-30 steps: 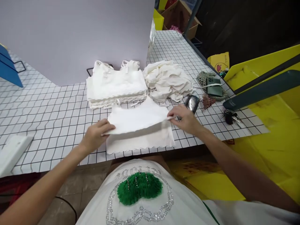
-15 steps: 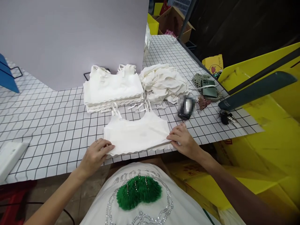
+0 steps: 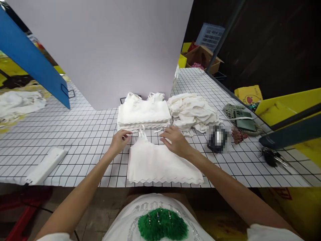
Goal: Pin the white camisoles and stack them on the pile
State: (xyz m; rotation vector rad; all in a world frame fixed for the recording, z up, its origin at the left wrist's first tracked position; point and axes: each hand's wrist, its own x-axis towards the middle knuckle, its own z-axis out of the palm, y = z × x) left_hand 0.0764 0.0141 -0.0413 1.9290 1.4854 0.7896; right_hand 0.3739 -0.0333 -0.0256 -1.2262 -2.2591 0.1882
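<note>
A white camisole top (image 3: 163, 164) with a wavy hem lies flat at the table's front edge. Its left shoulder strap (image 3: 142, 133) stands up a little; the right one is hidden by my hand. My left hand (image 3: 119, 143) is just left of that strap, fingers curled, thumb and forefinger slightly apart beside a thin white strip. Over the camisole's upper right edge, my right hand (image 3: 177, 141) is open, fingertips stretched toward the straps. Directly behind is a neat stack of white camisoles (image 3: 144, 112). A loose heap of white garments (image 3: 194, 110) lies to its right.
A grey-white panel (image 3: 107, 50) rises behind the stack, with a blue panel (image 3: 35, 57) at left. A white power strip (image 3: 47, 165) lies front left. On the right are a blurred dark object (image 3: 217, 139), a green pouch (image 3: 244, 121) and keys (image 3: 273, 157).
Both hands have left the camisole's lower corners and moved up to its straps. The hem now lies flat, with the right side no longer lifted. The view has shifted left.
</note>
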